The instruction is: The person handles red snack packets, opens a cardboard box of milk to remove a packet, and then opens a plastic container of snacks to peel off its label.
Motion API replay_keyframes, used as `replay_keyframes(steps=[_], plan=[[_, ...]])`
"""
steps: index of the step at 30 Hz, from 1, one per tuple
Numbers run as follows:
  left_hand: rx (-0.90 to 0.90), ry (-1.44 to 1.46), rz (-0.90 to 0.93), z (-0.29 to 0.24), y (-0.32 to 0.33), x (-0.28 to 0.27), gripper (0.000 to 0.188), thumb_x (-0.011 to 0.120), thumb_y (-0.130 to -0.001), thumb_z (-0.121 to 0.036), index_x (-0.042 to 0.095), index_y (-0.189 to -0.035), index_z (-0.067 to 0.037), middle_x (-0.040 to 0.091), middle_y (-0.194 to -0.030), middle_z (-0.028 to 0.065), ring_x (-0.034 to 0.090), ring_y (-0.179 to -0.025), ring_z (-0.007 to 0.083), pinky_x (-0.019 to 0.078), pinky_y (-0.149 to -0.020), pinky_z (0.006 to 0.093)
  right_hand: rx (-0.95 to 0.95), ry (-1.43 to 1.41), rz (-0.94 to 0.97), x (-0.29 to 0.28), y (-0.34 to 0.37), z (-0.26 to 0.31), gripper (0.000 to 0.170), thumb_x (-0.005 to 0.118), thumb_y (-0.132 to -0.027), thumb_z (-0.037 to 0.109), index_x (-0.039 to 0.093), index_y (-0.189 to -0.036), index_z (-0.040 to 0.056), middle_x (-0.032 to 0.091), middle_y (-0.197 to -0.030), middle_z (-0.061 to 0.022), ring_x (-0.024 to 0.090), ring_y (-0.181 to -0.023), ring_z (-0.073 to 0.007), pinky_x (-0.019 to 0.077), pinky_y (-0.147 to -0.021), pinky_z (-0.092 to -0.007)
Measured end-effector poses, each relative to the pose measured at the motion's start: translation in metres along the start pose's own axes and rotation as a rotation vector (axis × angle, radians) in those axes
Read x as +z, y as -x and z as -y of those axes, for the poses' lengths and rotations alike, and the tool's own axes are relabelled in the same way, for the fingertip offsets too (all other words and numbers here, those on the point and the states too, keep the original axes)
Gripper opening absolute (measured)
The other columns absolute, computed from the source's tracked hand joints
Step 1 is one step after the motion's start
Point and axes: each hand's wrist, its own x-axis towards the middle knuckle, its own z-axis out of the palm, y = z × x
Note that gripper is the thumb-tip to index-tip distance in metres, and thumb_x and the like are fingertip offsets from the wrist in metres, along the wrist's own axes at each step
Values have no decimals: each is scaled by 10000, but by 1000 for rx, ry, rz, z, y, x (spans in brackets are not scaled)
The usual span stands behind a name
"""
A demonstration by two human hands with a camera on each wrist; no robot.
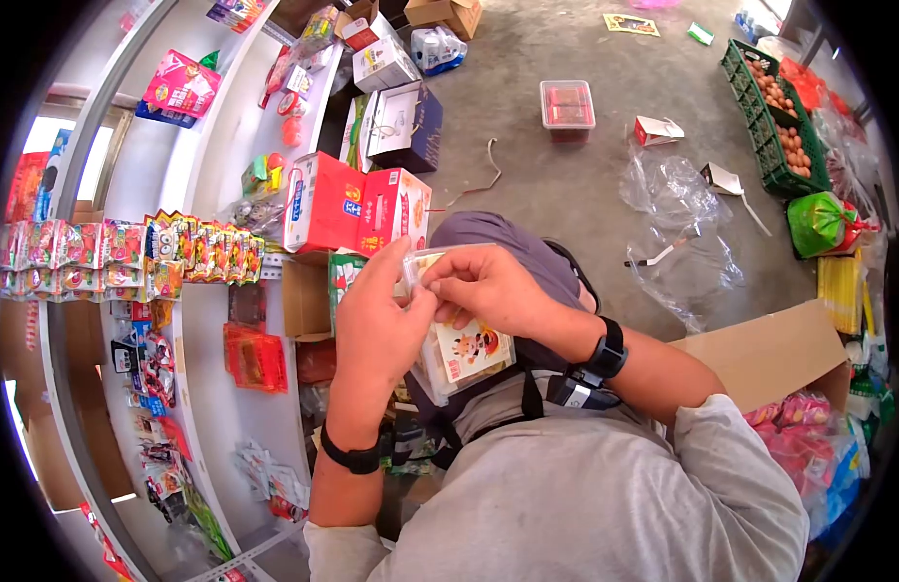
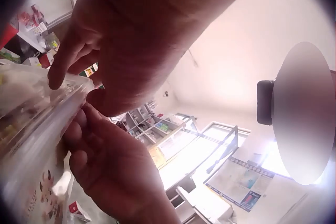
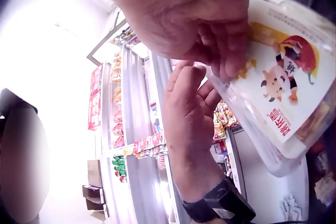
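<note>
A clear plastic snack tub [image 1: 466, 354] with a white label lies tilted over the person's lap. A cartoon cow with a red chili pepper is printed on the label [image 3: 286, 71]. At the tub's upper edge, the left hand [image 1: 380, 315] grips the rim, its fingers reaching over the far side. The right hand [image 1: 498, 289] has its fingertips curled at the same edge, pinching the rim close to the left thumb. Both hands meet at one corner of the tub [image 2: 39, 124] in the left wrist view. Packed pieces show through its clear wall.
Shelves with hanging snack packets [image 1: 212, 250] stand at the left. A red and white carton [image 1: 357, 206] is beside the left hand. Ahead on the floor sit another clear tub [image 1: 568, 109] and crumpled plastic film [image 1: 677, 194]. A green egg crate [image 1: 777, 121] and open cardboard box [image 1: 770, 349] are at right.
</note>
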Motion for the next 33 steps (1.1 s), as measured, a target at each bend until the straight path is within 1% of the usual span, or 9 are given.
replay_keyframes(steps=[8, 11, 17, 20, 24, 26, 29, 32, 33], plan=[[-67, 8, 89, -4, -11, -6, 535, 650, -889, -24, 573, -1415, 35, 699, -1240, 245, 709, -1147, 257, 625, -857, 353, 14, -44, 31, -3, -2, -5, 219, 571, -1023, 78, 714, -1159, -15, 738, -929, -70, 719, -803, -106, 592, -649, -258], [-51, -210, 57, -12, -14, 0, 497, 629, -855, -93, 598, -1334, 33, 657, -1290, 252, 682, -1107, 396, 573, -938, 425, -17, -52, 35, 1, 1, -8, 253, 561, -1028, 80, 714, -1211, -4, 739, -934, -64, 706, -804, -98, 588, -676, -263], [51, -515, 22, -22, -16, 9, 469, 586, -866, -56, 589, -1322, 53, 657, -1273, 244, 649, -1147, 416, 545, -963, 464, -67, 23, 68, 0, 3, -2, 292, 512, -1040, 66, 714, -1241, 0, 739, -927, -74, 694, -821, -105, 582, -711, -282], [41, -568, 18, -28, -17, 15, 482, 580, -856, -19, 624, -1335, 16, 677, -1282, 224, 657, -1151, 413, 538, -963, 457, -76, -32, 79, -2, 4, -5, 289, 501, -1040, 61, 702, -1231, -22, 734, -932, -76, 697, -826, -114, 584, -719, -287], [121, -521, 46, -10, -18, 5, 551, 541, -843, 35, 604, -1388, -20, 656, -1339, 209, 673, -1173, 359, 556, -936, 402, -17, -129, 64, -5, 0, -13, 269, 505, -1054, 55, 688, -1239, -17, 725, -971, -80, 708, -852, -136, 603, -760, -299], [89, -443, 76, -14, -16, 1, 591, 523, -837, 61, 594, -1415, -40, 647, -1374, 190, 685, -1182, 316, 563, -931, 367, 13, -145, 74, -9, 0, -13, 268, 506, -1055, 58, 685, -1240, -16, 725, -977, -82, 710, -853, -139, 608, -768, -301], [-81, -133, 156, -20, -16, -6, 613, 507, -849, 77, 574, -1446, -46, 632, -1408, 137, 672, -1198, 244, 563, -929, 328, 7, -161, 82, -10, 2, -11, 282, 498, -1041, 69, 683, -1227, -35, 729, -956, -84, 707, -830, -133, 602, -749, -297], [-131, 12, 192, -18, -15, -8, 573, 494, -894, 78, 561, -1453, -30, 611, -1408, 114, 645, -1221, 216, 555, -962, 326, 3, -153, 89, -11, 2, -10, 286, 495, -1039, 69, 684, -1228, -32, 731, -961, -86, 706, -830, -132, 601, -747, -293], [-129, 51, 177, -14, -15, -8, 551, 514, -894, 58, 578, -1434, -29, 609, -1408, 125, 656, -1199, 216, 570, -926, 324, 4, -152, 90, -11, 2, -10, 288, 493, -1039, 68, 684, -1229, -32, 731, -962, -86, 706, -831, -132, 601, -747, -293]])
